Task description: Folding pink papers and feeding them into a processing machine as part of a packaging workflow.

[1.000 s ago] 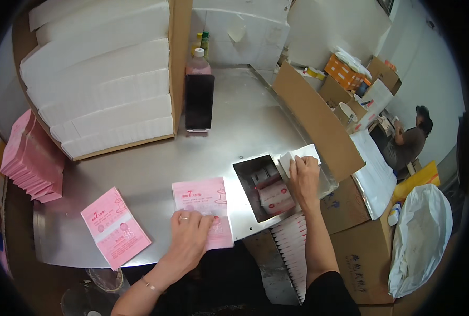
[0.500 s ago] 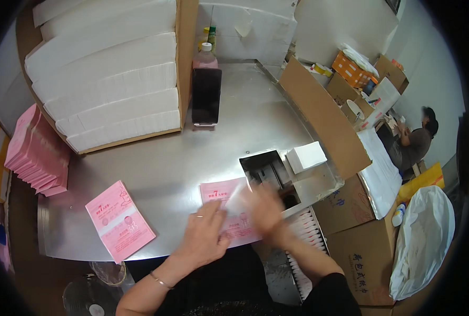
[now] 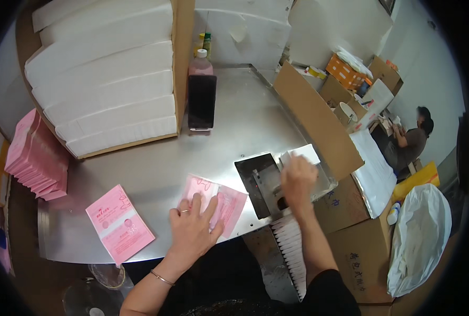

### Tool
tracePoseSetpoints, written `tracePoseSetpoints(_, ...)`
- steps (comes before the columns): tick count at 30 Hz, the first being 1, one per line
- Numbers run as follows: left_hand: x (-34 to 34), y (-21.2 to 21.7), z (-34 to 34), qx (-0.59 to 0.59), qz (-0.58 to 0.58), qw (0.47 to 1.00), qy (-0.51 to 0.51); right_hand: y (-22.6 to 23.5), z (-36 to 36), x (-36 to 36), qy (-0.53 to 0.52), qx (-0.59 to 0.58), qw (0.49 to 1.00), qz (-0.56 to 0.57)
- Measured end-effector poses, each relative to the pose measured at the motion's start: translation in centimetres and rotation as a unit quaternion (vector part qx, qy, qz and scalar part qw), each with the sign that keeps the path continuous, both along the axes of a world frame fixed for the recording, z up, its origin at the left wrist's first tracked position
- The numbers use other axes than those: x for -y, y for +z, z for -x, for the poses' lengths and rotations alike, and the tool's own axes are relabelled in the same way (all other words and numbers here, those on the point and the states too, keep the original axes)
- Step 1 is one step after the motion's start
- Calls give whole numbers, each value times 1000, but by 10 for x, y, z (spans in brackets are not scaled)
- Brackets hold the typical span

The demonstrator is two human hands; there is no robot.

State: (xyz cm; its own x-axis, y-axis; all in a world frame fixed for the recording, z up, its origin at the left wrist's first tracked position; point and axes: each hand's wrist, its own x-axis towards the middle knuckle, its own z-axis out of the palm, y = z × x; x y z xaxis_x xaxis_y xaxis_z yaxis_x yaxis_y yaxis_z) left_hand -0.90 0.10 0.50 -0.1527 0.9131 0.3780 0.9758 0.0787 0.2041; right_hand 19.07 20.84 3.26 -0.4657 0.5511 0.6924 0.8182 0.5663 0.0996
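My left hand (image 3: 194,226) lies with fingers spread on a pink printed wrapper (image 3: 233,204) near the table's front edge. A pale band shows across the wrapper, and part of it is hidden under my fingers. My right hand (image 3: 299,184) is at the near side of a white block of folded paper (image 3: 309,152), fingers curled and slightly blurred; whatever they hold is hidden. Between my hands is a dark rectangular recess (image 3: 253,181) in the tabletop, with metal parts inside. Left of my left hand rests a neat stack of pink printed wrappers (image 3: 119,224).
A carton of white paper stacks (image 3: 113,100) fills the back left, beside pink bundles (image 3: 37,158). A phone (image 3: 202,102) leans against a bottle (image 3: 200,66). White packs (image 3: 290,247) line a box below the right edge. Cartons (image 3: 358,247) stand right; another person (image 3: 413,139) sits beyond.
My right hand has moved from the pink wrapper up and right to the white block. The wrapper has turned and sits further left under my left hand, which has shifted slightly left.
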Motion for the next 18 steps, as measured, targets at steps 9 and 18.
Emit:
tracePoseSetpoints(9, -8, 20, -4, -65, -9, 998, 23, -19, -31, -46, -53, -58, 992, 101)
tracePoseSetpoints(18, 8, 4, -12, 23, 51, 994, -89, -34, 1, 23, 243, -97, 963, 66)
